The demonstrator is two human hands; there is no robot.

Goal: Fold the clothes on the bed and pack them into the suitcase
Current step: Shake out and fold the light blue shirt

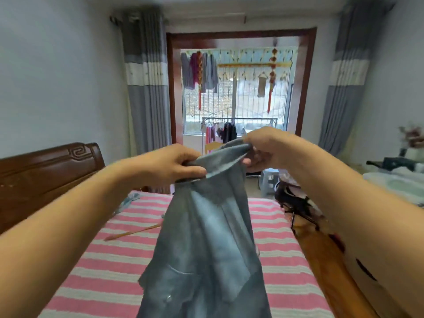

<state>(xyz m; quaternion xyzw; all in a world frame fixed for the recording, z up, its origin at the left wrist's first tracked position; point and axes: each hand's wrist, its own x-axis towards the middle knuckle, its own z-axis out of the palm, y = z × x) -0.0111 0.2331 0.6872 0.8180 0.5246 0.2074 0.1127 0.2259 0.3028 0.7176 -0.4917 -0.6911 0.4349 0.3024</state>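
Head view: blurred at the edges.
Jeans [206, 237]: held up over the striped bed [275, 260], hem cut off below.
Left hand [174, 165]: fingers pinch the waistband.
Right hand [263, 145]: fingers grip the waistband's other side.
Suitcase: hard to make out.

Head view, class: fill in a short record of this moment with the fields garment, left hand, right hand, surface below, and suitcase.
garment: blue-grey denim garment, held up by its top edge, hanging down over the bed
left hand: left hand grips the top edge on the left side
right hand: right hand grips the top edge on the right side
surface below: bed with a pink and white striped cover
suitcase: not identifiable in this view
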